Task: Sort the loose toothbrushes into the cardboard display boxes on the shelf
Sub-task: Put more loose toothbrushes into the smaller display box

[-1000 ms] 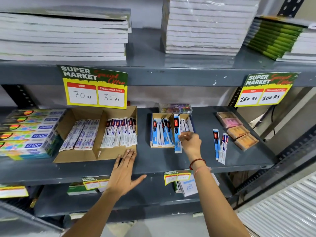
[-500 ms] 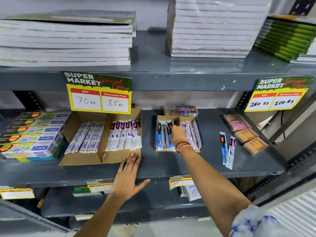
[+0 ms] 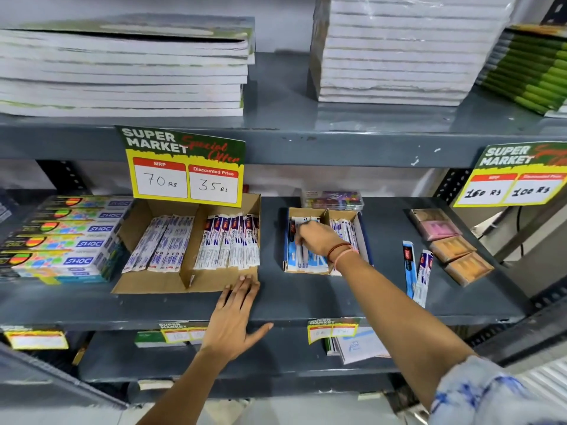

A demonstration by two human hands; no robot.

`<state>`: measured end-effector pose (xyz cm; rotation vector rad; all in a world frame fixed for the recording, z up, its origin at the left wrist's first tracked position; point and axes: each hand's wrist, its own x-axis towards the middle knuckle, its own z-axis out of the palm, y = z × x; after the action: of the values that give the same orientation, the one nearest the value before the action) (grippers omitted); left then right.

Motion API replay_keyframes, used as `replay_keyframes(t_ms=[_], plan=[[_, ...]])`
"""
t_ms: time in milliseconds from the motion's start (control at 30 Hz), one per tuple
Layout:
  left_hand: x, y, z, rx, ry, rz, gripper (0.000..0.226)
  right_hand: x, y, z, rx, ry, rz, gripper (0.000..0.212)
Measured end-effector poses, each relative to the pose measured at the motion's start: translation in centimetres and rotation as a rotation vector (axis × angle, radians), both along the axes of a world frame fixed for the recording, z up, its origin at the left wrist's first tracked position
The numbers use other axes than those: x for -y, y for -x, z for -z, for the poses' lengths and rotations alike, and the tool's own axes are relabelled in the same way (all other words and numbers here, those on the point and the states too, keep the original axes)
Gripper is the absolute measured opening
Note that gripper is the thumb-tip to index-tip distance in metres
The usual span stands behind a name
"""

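Observation:
A small blue-sided display box [image 3: 365, 240] sits mid-shelf, with blue toothbrush packets [image 3: 306, 260] in its left compartment and white ones in the right. My right hand [image 3: 317, 239] reaches into the left compartment, fingers curled down on a blue packet there. Two loose toothbrush packets [image 3: 409, 268] [image 3: 425, 279] lie on the shelf to the right of that box. A large open cardboard box [image 3: 147, 282] to the left holds two rows of white packets [image 3: 228, 240]. My left hand [image 3: 234, 312] rests flat on the shelf, fingertips touching that box's front edge.
Stacked toothpaste cartons [image 3: 61, 240] stand at the far left. Wrapped soap bars [image 3: 451, 245] lie at the far right. A colourful pack [image 3: 333, 199] sits behind the small box. Yellow price signs [image 3: 184, 171] hang from the upper shelf, which holds stacks of notebooks [image 3: 122, 72].
My right hand carried a blue toothbrush packet from the small box's front up into the box, then shifted over the left compartment. My left hand stayed at the large box's front edge.

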<state>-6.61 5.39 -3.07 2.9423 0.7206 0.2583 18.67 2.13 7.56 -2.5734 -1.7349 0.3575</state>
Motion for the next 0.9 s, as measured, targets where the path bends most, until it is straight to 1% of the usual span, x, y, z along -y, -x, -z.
replay_keyframes(t_ms=[67,133,233,300,467,567,633,700,800,867,900], plan=[[0.1,0.2,0.1,0.003,-0.001,-0.001,0.083,0.3,-0.5,0.3,0.021,0.088,-0.092,0.026],[0.0,0.2,0.2,0.008,-0.010,0.000,0.082,0.2,-0.7,0.5,0.037,0.126,-0.167,0.027],[0.0,0.2,0.2,0.021,-0.008,0.002,0.080,-0.2,-1.1,0.9,0.109,0.117,-0.266,0.039],[0.0,0.1,0.1,0.026,-0.013,0.004,0.080,-0.4,-1.4,0.7,0.152,0.112,-0.326,0.042],[0.0,0.1,0.2,0.031,-0.013,0.005,0.080,-0.9,-1.6,0.8,0.225,0.146,-0.406,0.033],[-0.1,0.1,0.2,0.028,-0.018,0.003,0.080,-1.3,-1.4,0.2,0.319,0.179,-0.493,0.031],[0.0,0.2,0.3,0.028,-0.013,0.003,0.080,-1.5,-0.9,-0.5,0.392,0.224,-0.558,0.022],[0.0,0.2,0.3,0.030,-0.005,0.001,0.080,-1.6,-0.6,-0.8,0.417,0.246,-0.582,0.021],[-0.1,0.1,0.2,0.035,-0.004,0.002,0.080,-1.1,-0.9,-0.7,0.413,0.177,-0.566,0.016],[-0.1,0.1,0.2,0.033,0.001,0.002,0.080,-0.3,-1.6,-0.4,0.378,0.031,-0.507,0.011],[0.0,0.2,0.2,0.030,0.002,-0.001,0.080,0.2,-2.1,-0.4,0.317,-0.077,-0.449,0.013]])
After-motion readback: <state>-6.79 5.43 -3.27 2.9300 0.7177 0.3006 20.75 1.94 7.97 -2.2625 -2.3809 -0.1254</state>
